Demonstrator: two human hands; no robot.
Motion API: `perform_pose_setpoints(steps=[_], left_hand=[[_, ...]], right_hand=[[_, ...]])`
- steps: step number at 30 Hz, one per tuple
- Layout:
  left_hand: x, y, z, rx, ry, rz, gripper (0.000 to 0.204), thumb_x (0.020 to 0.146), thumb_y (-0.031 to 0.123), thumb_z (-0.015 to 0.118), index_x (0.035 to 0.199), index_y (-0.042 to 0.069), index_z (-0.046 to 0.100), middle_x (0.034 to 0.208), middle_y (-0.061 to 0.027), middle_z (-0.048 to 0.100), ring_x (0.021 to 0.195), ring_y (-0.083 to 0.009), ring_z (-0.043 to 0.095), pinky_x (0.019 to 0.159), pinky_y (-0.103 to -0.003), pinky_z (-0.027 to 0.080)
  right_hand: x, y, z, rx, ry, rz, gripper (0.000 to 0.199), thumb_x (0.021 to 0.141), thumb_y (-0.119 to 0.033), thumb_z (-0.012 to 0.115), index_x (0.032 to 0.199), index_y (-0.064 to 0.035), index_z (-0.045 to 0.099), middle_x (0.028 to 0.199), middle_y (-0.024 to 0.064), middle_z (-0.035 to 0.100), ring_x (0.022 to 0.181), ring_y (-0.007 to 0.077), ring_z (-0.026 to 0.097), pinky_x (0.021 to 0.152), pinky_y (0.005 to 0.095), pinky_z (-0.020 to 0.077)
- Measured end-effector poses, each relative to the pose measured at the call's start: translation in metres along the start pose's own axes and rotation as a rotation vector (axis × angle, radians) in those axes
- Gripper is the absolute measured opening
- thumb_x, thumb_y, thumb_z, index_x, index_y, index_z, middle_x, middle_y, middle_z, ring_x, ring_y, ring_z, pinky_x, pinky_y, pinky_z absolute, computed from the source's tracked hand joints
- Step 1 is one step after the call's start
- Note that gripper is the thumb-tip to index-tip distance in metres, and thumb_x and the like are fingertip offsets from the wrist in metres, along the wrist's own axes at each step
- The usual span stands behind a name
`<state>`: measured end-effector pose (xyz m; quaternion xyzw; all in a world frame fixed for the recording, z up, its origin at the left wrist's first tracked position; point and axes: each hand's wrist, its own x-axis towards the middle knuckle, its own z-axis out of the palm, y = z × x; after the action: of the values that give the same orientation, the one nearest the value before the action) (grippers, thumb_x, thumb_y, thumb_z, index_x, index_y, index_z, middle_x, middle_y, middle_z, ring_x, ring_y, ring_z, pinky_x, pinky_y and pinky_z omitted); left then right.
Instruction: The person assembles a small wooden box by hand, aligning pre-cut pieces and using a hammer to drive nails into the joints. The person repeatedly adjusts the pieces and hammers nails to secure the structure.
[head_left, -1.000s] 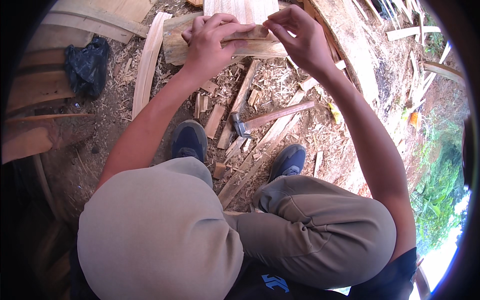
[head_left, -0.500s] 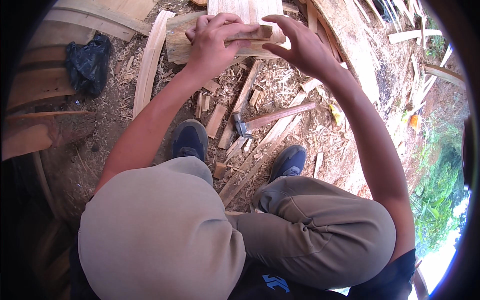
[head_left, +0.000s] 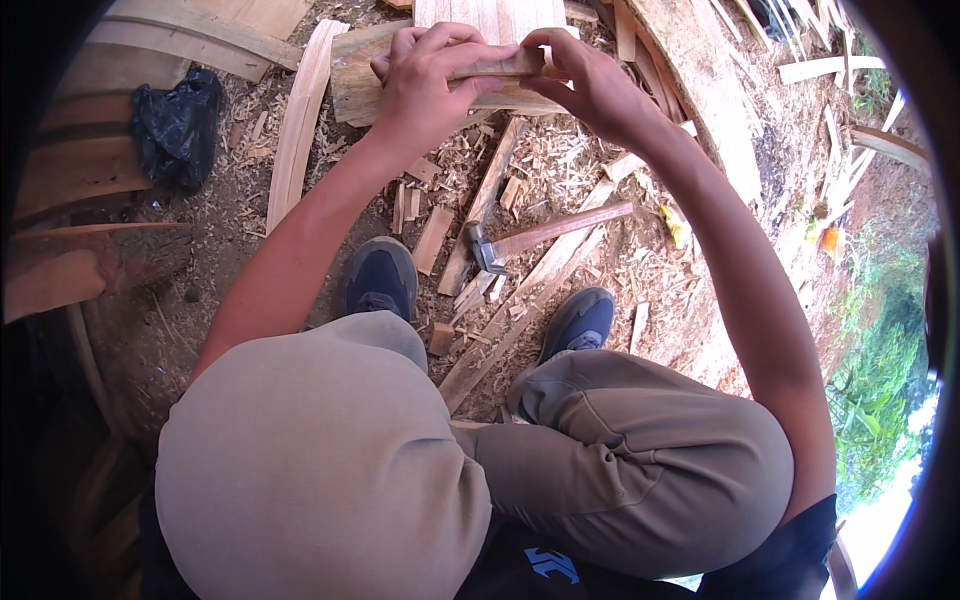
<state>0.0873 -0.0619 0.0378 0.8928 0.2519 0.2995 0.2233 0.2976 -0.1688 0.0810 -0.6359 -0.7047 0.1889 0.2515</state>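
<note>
Near the top middle, my left hand (head_left: 422,85) grips a short wooden block (head_left: 512,66), its thumb on the near side and its fingers over the far side. The fingertips of my right hand (head_left: 600,88) are closed around the block's right end. Underneath lies a rough wooden board (head_left: 355,82), set crosswise at the near end of pale planks (head_left: 490,18). On the ground between my feet and that board rests a claw hammer (head_left: 560,228) with a wooden handle.
Wood shavings and offcuts (head_left: 432,240) litter the ground. A curved plank (head_left: 300,130) lies left of the board, with a black plastic bag (head_left: 177,130) beyond it. A wide slab (head_left: 705,110) stands to the right. My shoes (head_left: 380,275) flank the hammer.
My right hand has moved slightly left, and its fingers have closed onto the block's right end. The left hand and the block stay in nearly the same place.
</note>
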Motion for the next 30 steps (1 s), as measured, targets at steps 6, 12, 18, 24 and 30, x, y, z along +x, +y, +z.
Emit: perform_pose_setpoints(steps=[6,12,18,24,30], left_hand=[[0.0,-0.001,0.0,-0.003,0.002,0.001,0.037,0.083,0.021,0.082,0.117,0.035,0.078,0.116,0.0127,0.064,0.113,-0.0175,0.047,0.1,-0.035,0.031],[0.0,-0.004,0.002,0.015,0.016,0.016,0.035,0.083,0.025,0.081,0.116,0.039,0.078,0.117,0.0134,0.064,0.111,-0.0193,0.049,0.097,-0.037,0.033],[0.001,0.004,-0.008,0.049,-0.019,0.04,0.035,0.087,0.024,0.079,0.12,0.037,0.077,0.119,0.0106,0.064,0.113,-0.0201,0.048,0.1,-0.038,0.032],[0.002,0.0,-0.008,0.003,-0.06,0.036,0.038,0.088,0.022,0.078,0.124,0.033,0.075,0.122,0.0069,0.063,0.117,-0.0213,0.047,0.105,-0.039,0.032],[0.002,0.0,-0.011,-0.041,-0.084,0.027,0.039,0.089,0.022,0.078,0.126,0.033,0.074,0.125,0.0053,0.062,0.119,-0.0221,0.046,0.106,-0.039,0.031]], right_hand=[[0.001,0.004,0.003,0.013,0.0,0.003,0.034,0.097,-0.024,0.07,0.12,-0.0064,0.053,0.099,0.0198,0.072,0.093,0.0384,0.072,0.078,0.0458,0.0574],[0.001,0.003,0.002,0.042,-0.004,0.006,0.034,0.097,-0.024,0.07,0.12,-0.0058,0.052,0.098,0.0203,0.072,0.092,0.0386,0.072,0.077,0.0453,0.0574],[0.002,0.003,0.002,0.007,-0.005,-0.02,0.035,0.097,-0.024,0.07,0.119,-0.0046,0.05,0.096,0.0204,0.071,0.089,0.0387,0.071,0.076,0.0456,0.0567],[0.004,0.01,0.002,-0.018,-0.025,-0.04,0.038,0.097,-0.022,0.071,0.125,-0.0037,0.052,0.091,0.0159,0.068,0.085,0.0288,0.068,0.074,0.0416,0.0513],[0.005,0.01,0.003,0.017,-0.014,-0.031,0.038,0.098,-0.021,0.071,0.124,-0.003,0.052,0.092,0.0157,0.068,0.085,0.0273,0.068,0.075,0.0412,0.0518]])
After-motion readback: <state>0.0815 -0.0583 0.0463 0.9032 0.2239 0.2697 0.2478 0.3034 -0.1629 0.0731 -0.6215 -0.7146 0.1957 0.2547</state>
